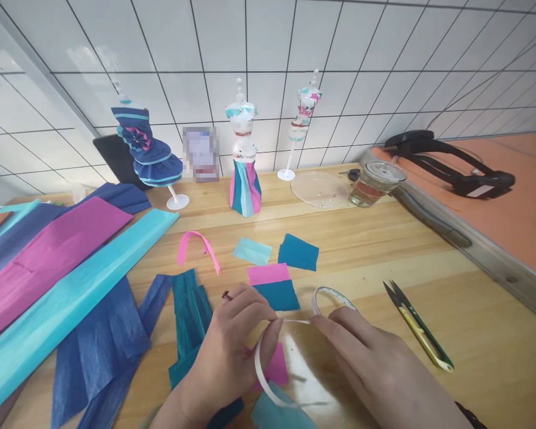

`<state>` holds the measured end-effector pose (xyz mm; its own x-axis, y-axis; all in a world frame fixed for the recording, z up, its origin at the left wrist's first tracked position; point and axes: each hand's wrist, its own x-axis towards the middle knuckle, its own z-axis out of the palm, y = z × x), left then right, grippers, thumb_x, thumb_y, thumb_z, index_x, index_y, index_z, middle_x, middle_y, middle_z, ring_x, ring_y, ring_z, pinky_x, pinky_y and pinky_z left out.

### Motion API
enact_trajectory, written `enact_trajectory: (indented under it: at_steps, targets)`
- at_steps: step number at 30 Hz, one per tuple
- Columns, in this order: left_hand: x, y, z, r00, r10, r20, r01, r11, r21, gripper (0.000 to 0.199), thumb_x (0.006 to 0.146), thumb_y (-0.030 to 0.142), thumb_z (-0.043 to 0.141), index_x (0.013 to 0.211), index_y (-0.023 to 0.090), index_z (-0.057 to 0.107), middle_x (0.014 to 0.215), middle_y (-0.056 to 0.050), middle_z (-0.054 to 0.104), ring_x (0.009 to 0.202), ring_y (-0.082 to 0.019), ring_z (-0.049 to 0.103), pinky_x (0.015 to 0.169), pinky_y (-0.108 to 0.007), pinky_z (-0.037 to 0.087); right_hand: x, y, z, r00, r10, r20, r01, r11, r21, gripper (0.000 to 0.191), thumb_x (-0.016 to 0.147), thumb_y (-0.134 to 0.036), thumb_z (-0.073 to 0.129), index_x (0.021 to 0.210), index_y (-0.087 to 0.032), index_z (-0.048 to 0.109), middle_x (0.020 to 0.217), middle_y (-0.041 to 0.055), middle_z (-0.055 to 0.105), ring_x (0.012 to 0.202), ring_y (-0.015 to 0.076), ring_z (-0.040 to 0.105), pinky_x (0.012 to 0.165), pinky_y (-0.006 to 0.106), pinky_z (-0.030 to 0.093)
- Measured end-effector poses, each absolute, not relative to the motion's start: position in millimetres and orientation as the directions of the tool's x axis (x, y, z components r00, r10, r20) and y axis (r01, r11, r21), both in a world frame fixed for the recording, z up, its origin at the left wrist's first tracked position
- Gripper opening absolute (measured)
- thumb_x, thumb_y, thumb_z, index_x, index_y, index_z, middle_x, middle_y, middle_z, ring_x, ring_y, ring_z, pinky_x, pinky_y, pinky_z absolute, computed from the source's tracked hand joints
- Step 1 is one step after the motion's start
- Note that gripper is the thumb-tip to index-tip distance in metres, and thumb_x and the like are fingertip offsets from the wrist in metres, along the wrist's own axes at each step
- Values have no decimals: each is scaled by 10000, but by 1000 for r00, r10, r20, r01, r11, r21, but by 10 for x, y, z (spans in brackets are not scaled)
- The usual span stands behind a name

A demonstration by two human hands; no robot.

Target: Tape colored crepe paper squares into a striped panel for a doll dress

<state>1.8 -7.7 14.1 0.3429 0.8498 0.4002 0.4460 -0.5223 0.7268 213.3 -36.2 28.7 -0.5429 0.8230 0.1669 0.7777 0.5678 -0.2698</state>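
Observation:
My left hand (pixel 234 339) pinches a narrow white tape strip (pixel 263 375) between thumb and forefinger. The strip's loose end curls down over a pink paper piece (pixel 279 364) and a light teal piece (pixel 281 411). A short stretch of tape runs level across to my right hand (pixel 375 363), whose closed fingers are on the tape beside its roll (pixel 315 302). The roll stands on edge, partly hidden by those fingers. Just beyond my hands, a dark teal piece (pixel 279 295) lies against a pink piece (pixel 268 274).
Thread snips (pixel 417 328) lie at right. Crepe paper strips (pixel 80 298) cover the left side. Three small dress forms stand at the back: one in a blue dress (pixel 154 158), one in a striped skirt (pixel 245 187), one bare of skirt (pixel 306 107). A lidded cup (pixel 375 183) stands back right.

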Motion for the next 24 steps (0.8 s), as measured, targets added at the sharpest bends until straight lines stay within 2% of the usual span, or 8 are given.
enact_trajectory:
  at_steps: [5, 9, 12, 14, 17, 19, 21, 24]
  targets:
    - [25, -72, 160, 324, 914, 244, 420, -370, 829, 173, 821, 117, 478, 665, 187, 501, 653, 8, 542, 653, -129, 475, 682, -291, 378, 2145, -340, 304, -506, 841, 192, 776, 541, -325, 365, 900, -102, 289, 1172, -164, 524, 889, 88, 604, 695, 156, 638, 594, 257, 545]
    - [15, -78, 173, 255, 957, 142, 418, -241, 876, 192, 825, 168, 477, 635, 191, 468, 645, 20, 507, 637, -122, 458, 634, -262, 362, 2120, -310, 317, -484, 831, 275, 767, 554, -325, 370, 917, -128, 304, 1247, -169, 466, 898, 82, 644, 741, 156, 655, 607, 248, 536]
    - [-5, -72, 172, 216, 974, 69, 430, -158, 889, 186, 820, 207, 493, 637, 188, 473, 668, 18, 498, 651, -123, 449, 625, -252, 356, 2099, -263, 327, -393, 871, 295, 810, 480, -337, 424, 928, -201, 334, 1347, -137, 331, 826, 58, 681, 651, 155, 659, 552, 249, 524]
    - [-24, -57, 167, 205, 979, -21, 439, -73, 896, 198, 819, 244, 505, 631, 184, 486, 650, 25, 477, 639, -121, 428, 607, -245, 344, 2103, -224, 337, -337, 906, 257, 840, 413, -353, 437, 925, -244, 350, 1346, -132, 324, 753, 28, 688, 568, 148, 644, 503, 245, 508]
    - [-71, -19, 174, 195, 958, -211, 405, 117, 907, 238, 819, 304, 502, 617, 177, 497, 593, 41, 410, 579, -106, 367, 535, -228, 301, 2138, -169, 344, -294, 928, 227, 871, 358, -336, 302, 913, -283, 386, 1172, -175, 497, 778, 30, 700, 632, 164, 660, 561, 270, 514]
    - [-116, 6, 194, 212, 935, -283, 380, 188, 905, 231, 809, 312, 507, 625, 172, 507, 580, 48, 386, 546, -95, 336, 496, -219, 270, 2169, -144, 345, -296, 929, 224, 884, 355, -305, 221, 909, -302, 404, 1014, -195, 566, 826, 44, 699, 703, 179, 662, 624, 296, 513]
    - [-164, 24, 220, 257, 928, -271, 378, 161, 912, 194, 798, 289, 519, 642, 173, 519, 592, 49, 402, 541, -91, 346, 487, -212, 271, 2196, -138, 347, -348, 914, 210, 880, 395, -265, 218, 916, -304, 393, 917, -205, 587, 841, 48, 690, 726, 186, 651, 646, 312, 503]
    - [-215, 36, 246, 357, 912, -201, 397, 47, 917, 177, 791, 243, 539, 629, 173, 546, 638, 32, 476, 586, -101, 432, 526, -211, 328, 2229, -174, 353, -450, 874, 186, 850, 483, -213, 261, 936, -283, 351, 893, -205, 597, 819, 47, 681, 700, 184, 638, 642, 320, 496]
